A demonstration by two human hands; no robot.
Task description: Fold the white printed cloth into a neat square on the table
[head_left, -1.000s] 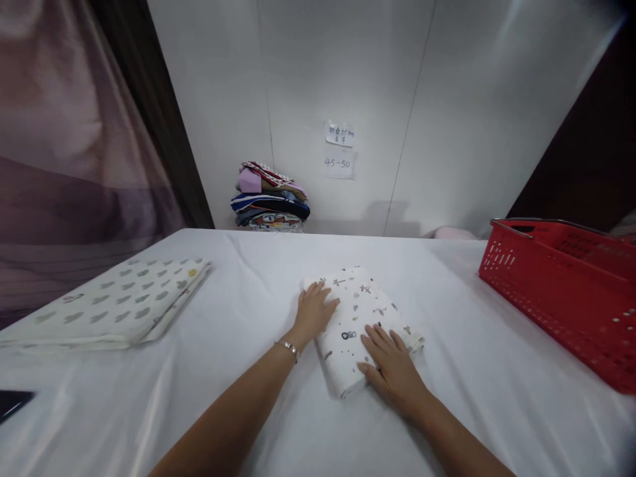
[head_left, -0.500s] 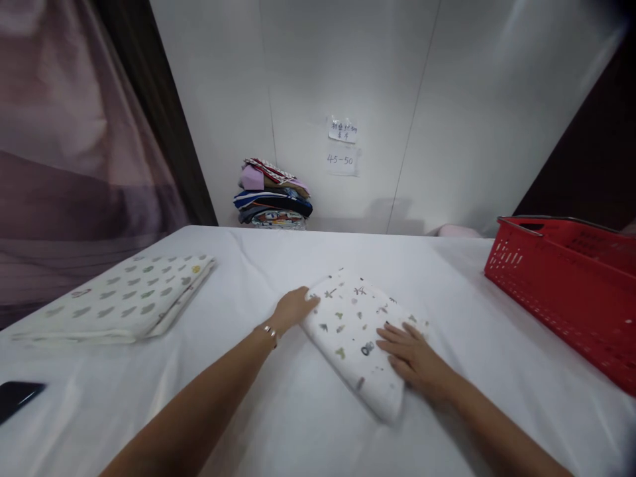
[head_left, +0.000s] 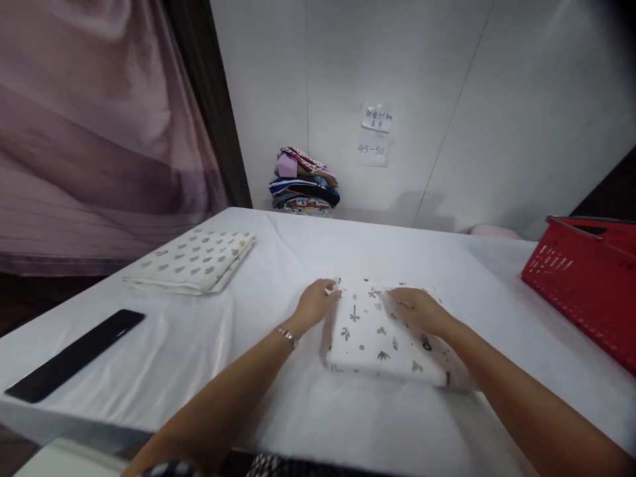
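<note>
A folded white cloth [head_left: 370, 341] with small printed plants and animals lies flat in front of me. My left hand [head_left: 318, 303] is closed on its far left corner, fingers and thumb at the edge. Across the upper middle of this cloth lies my right hand [head_left: 420, 311], palm down and open, its fingertips somewhat blurred and pointing left. The right forearm covers part of the cloth's right side.
Another folded cloth [head_left: 199, 262] with grey prints sits at the left. Nearer me is a dark flat object [head_left: 77, 354]. A red basket [head_left: 586, 285] stands at the right. Stacked folded fabrics [head_left: 304, 185] rest by the wall, near paper signs [head_left: 375, 136].
The cloth has turned from a slanted position to nearly square with me. My right hand has moved from its right side toward its far middle. The view has shifted left and down.
</note>
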